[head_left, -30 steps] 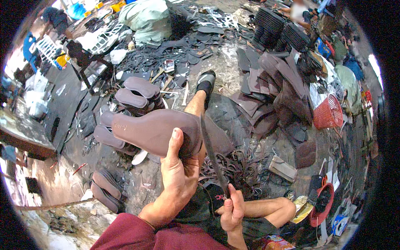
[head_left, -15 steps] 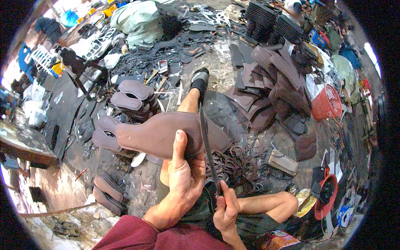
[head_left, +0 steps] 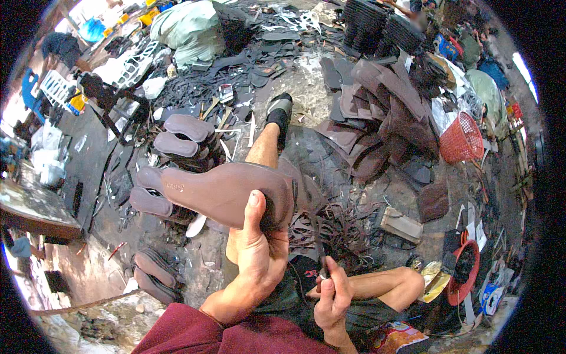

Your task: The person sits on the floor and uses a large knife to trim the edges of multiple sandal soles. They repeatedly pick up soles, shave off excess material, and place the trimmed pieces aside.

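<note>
Cluttered workshop floor [head_left: 330,88] is surrounding left hand [head_left: 259,248] gripping brown sole [head_left: 224,192], lying leftward mid-frame, right hand [head_left: 333,298] clutching knife [head_left: 321,259] lower right.

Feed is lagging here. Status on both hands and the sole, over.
Left hand grips brown sole, held up over knee. Right hand closed on knife, blade clear of sole. Rubber offcuts underneath.

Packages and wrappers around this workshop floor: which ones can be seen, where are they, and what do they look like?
Printed packet: bottom edge, beside the right hand; flat, red and multicoloured.
Foil wrapper: lower right, by the bent knee; crumpled, gold-yellow.
Small carton: upper middle, among dark offcuts; white and red face.
Sack: top, left of centre; bulging, pale green.
No screens or signs show.
</note>
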Tool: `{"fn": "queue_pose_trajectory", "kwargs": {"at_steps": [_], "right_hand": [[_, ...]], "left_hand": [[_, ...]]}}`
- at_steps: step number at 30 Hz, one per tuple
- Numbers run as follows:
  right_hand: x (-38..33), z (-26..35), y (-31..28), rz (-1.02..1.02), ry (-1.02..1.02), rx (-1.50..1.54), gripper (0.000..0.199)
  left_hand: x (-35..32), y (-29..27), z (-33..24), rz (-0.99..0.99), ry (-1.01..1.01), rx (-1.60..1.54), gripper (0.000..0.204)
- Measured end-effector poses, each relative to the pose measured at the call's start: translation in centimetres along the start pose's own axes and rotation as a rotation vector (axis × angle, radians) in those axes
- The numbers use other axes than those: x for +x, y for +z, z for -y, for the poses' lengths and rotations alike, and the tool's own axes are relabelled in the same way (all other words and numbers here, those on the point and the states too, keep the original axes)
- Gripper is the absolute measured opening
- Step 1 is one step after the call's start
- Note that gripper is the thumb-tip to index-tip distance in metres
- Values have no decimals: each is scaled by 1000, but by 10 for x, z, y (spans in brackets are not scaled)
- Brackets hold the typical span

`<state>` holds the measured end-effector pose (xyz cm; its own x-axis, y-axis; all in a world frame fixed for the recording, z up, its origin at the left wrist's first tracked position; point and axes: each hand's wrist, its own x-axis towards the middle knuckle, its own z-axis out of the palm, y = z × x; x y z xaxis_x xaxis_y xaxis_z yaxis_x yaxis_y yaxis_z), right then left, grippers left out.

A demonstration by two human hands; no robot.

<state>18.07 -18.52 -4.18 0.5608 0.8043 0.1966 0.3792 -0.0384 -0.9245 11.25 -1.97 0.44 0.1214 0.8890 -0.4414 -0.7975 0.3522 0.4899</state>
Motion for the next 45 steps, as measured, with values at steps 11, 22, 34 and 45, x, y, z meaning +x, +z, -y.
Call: {"fn": "queue_pose_trajectory", "kwargs": {"at_steps": [11, 22, 34, 45], "right_hand": [[-14, -7, 6, -4, -16, -13, 35], [-17, -6, 16, -66, -87, -98, 35], [58, 5, 17, -91, 52, 74, 43], [113, 49, -7, -79, 135, 596, 70]], "left_hand": [[7, -10, 6, 17, -98, 101, 49], [7, -3, 13, 25, -46, 60, 53], [-32, -13, 19, 194, -118, 206, 56], [-27, 4, 10, 99, -109, 322, 71]]}}
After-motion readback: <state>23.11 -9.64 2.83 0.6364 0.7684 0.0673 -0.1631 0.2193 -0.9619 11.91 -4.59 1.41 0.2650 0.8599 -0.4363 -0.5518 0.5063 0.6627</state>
